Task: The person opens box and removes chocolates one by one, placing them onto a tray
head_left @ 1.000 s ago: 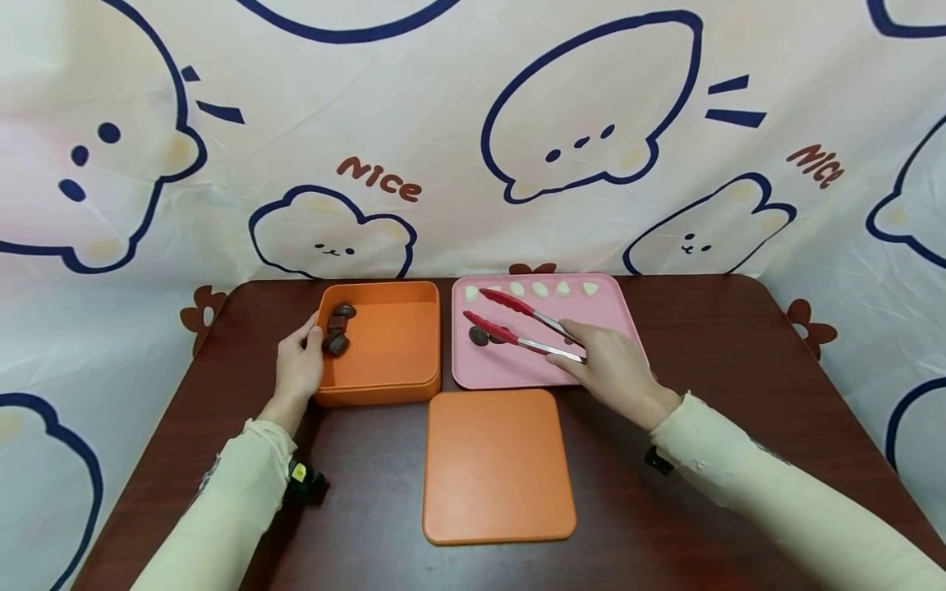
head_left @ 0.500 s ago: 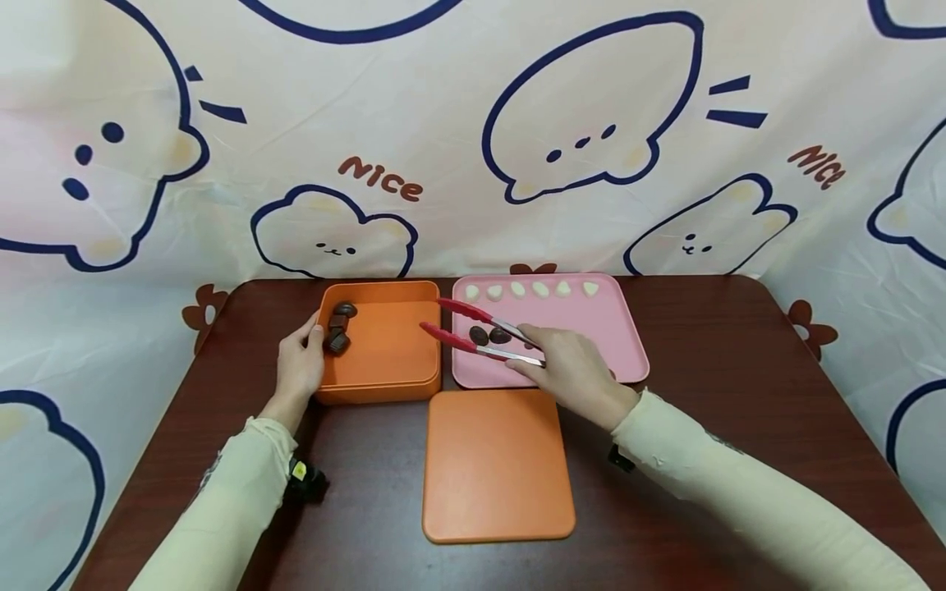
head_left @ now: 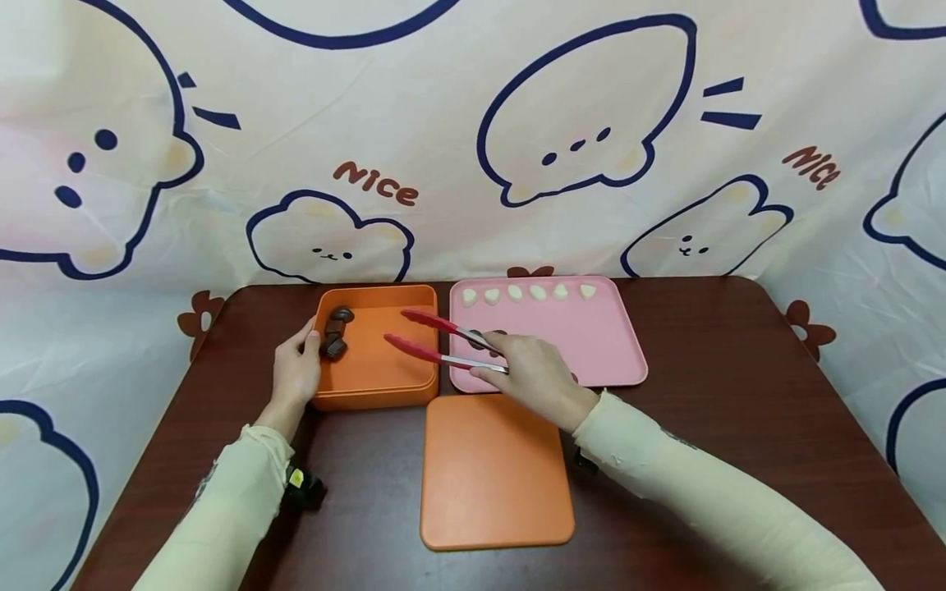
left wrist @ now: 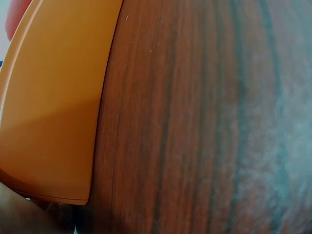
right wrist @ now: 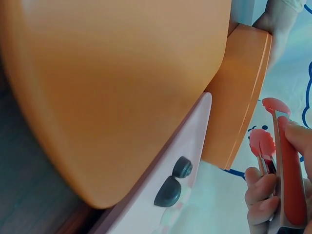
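My left hand [head_left: 297, 369] grips the left wall of an orange box [head_left: 378, 399]. Inside, along that wall, lie several dark chocolates [head_left: 336, 348]. My right hand [head_left: 535, 373] holds metal tongs with red tips [head_left: 415, 350]. The tongs are spread and reach over the right part of the box; I see nothing between their tips. Right of the box is a pink tray [head_left: 591, 353] with a back row of several white pieces [head_left: 538, 292]. Dark chocolates [right wrist: 168, 191] lie on it too, partly hidden in the head view by the tongs and hand.
A flat orange lid [head_left: 495, 484] lies on the dark wooden table [head_left: 709, 361], in front of the tray. My right forearm crosses above the table's right side. Behind the table hangs a white cloth [head_left: 443, 107] with cartoon prints.
My right hand has carried the tongs leftward from above the pink tray to above the orange box. The left hand stays on the box wall.
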### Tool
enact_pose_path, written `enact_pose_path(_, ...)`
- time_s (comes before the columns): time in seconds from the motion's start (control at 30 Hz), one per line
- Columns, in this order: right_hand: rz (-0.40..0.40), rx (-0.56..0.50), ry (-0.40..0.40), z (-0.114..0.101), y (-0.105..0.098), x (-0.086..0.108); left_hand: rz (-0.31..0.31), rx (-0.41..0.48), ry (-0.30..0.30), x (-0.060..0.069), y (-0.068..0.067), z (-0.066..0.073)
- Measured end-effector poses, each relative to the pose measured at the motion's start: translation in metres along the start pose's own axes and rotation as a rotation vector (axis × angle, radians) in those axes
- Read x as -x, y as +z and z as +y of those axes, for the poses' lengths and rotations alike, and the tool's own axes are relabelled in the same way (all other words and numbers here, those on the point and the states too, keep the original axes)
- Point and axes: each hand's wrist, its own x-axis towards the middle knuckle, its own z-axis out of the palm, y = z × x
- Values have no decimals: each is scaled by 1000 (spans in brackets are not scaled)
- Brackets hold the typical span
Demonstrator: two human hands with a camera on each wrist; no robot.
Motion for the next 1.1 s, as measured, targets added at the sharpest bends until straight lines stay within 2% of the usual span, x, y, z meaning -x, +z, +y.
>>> enact_pose_path(0.13, -7, 12, -6, -6, 3, -3, 0, 5, 16, 1, 1, 1)
enact_pose_path(0.37, -42, 25, -21, -18, 6, -11, -1, 20, 5, 0, 6, 4)
enact_pose_path(0.8, -133, 200, -136, -53, 18, -41, 19, 9, -11, -2, 2, 3)
enact_pose_path(1.1, -174, 295, -137, -68, 30, -55, 27, 8, -28, -2, 1, 2)
